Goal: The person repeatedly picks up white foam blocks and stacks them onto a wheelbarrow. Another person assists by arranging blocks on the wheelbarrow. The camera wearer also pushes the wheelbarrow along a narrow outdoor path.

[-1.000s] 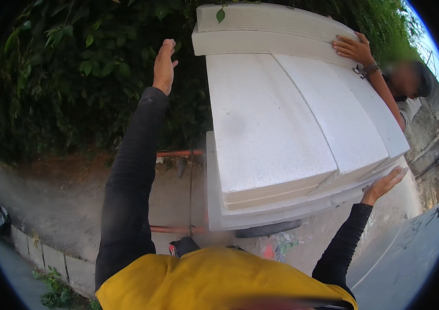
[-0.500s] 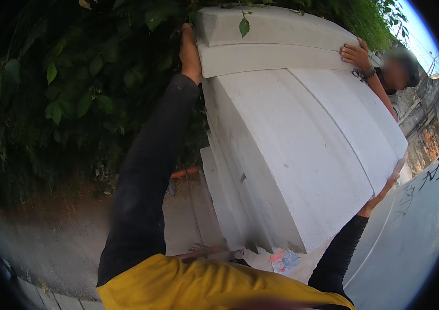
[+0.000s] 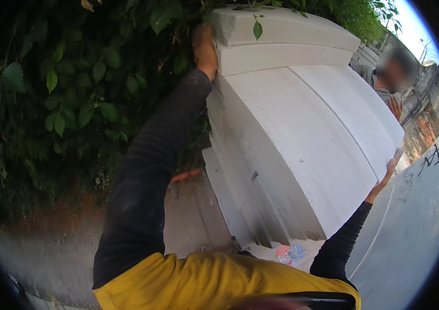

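Note:
A tall stack of light grey building blocks (image 3: 302,139) fills the middle, with two blocks (image 3: 286,33) laid across its far end. My left hand (image 3: 205,50) is up against the left end of those far blocks, its fingertips hidden among leaves. At the right side of the stack, my right hand (image 3: 388,174) grips the outer edge of a block, fingers stretched along it. Both arms reach out wide around the stack. Beyond its right side is another person (image 3: 384,88), whose raised hand (image 3: 395,107) is apart from the blocks.
Dense leafy bushes (image 3: 75,103) crowd the left side. A pale sheet-like surface (image 3: 405,222) with dark marks slopes along the right, and a rough wall (image 3: 431,103) stands behind it. An orange pipe-like piece (image 3: 186,174) and crumpled plastic litter (image 3: 290,253) lie low near the stack.
The other person's hand has come off the far blocks and dropped lower at the right. My left hand and the stack's far end sit slightly farther right in view; my right hand keeps its hold.

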`<state>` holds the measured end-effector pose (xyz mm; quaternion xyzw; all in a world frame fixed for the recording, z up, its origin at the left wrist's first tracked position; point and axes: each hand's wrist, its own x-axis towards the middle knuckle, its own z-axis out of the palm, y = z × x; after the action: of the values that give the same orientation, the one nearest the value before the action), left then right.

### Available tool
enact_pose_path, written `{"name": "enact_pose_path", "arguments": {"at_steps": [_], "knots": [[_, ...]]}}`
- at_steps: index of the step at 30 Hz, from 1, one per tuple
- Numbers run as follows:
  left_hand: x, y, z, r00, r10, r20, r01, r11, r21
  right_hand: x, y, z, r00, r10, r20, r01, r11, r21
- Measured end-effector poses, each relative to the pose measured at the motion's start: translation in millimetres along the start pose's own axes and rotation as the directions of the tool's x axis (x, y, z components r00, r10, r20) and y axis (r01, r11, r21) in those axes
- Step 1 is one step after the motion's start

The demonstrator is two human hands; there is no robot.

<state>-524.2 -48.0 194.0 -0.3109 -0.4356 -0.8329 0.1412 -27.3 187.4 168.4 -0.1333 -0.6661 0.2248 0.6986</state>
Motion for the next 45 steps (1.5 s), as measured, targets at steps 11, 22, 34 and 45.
{"name": "enact_pose_path", "arguments": {"at_steps": [11, 22, 34, 45], "knots": [[80.0, -59.2, -43.9, 0.913, -0.405, -0.048, 0.386, 0.897, -0.214, 15.4, -5.9, -0.1, 0.971, 0.24, 0.022, -0.233, 0.91, 0.342], [100.5, -123.3, -58.6, 0.897, -0.437, 0.062, 0.441, 0.886, -0.144, 15.6, 3.0, -14.2, 0.96, 0.276, 0.054, -0.281, 0.943, 0.179], [92.8, -111.1, -55.4, 0.879, -0.467, 0.095, 0.476, 0.858, -0.191, 14.2, 5.0, -17.6, 0.967, 0.254, 0.03, -0.256, 0.96, 0.117], [80.8, -87.1, -29.0, 0.885, -0.462, -0.053, 0.437, 0.866, -0.244, 10.9, 0.2, -2.7, 0.926, 0.376, 0.034, -0.358, 0.847, 0.394]]}}
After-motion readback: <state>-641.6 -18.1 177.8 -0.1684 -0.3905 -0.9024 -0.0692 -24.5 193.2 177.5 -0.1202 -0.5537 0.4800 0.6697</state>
